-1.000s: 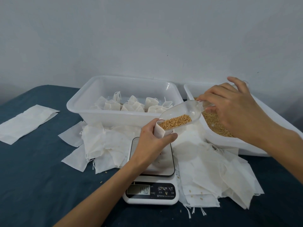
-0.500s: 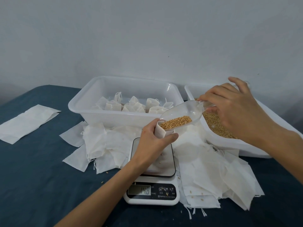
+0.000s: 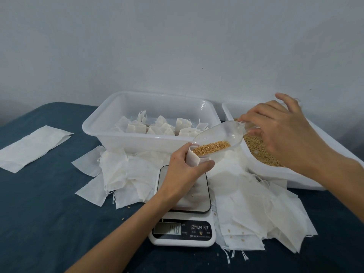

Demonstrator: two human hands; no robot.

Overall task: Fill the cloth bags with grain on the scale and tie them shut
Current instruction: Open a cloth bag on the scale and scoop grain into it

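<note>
A: Scoop [image 3: 217, 137] was tipped mouth-down over the cloth bag [image 3: 194, 158], grain [image 3: 211, 147] gathered at its lip. Right hand [image 3: 283, 133] pinched the handle between thumb and fingertips, the other fingers spread loose. Left hand [image 3: 186, 170] was wrapped round the bag, thumb and fingers holding its neck open above the scale [image 3: 184, 205].

B: Display?

A: I read 14.8, though the bag's base was hidden behind my left hand, so I could not tell whether it sat fully on the platter. My judgement: pour in small shakes, keep the lip inside the bag mouth, and ease the left hand's weight off before trusting the number.

B: Surroundings?

A: Empty bags [image 3: 256, 209] lay heaped around the scale on both sides, some touching its edge; they could drag on the platter and skew the reading. Stray grains sat on the platter and cloth. Grain tub [image 3: 295, 174] stood just right of the scale, under my right wrist. Tub of tied bags [image 3: 149, 142] stood behind, clear of the pour. Folded sheet [image 3: 33, 147] lay well apart at left.
</note>
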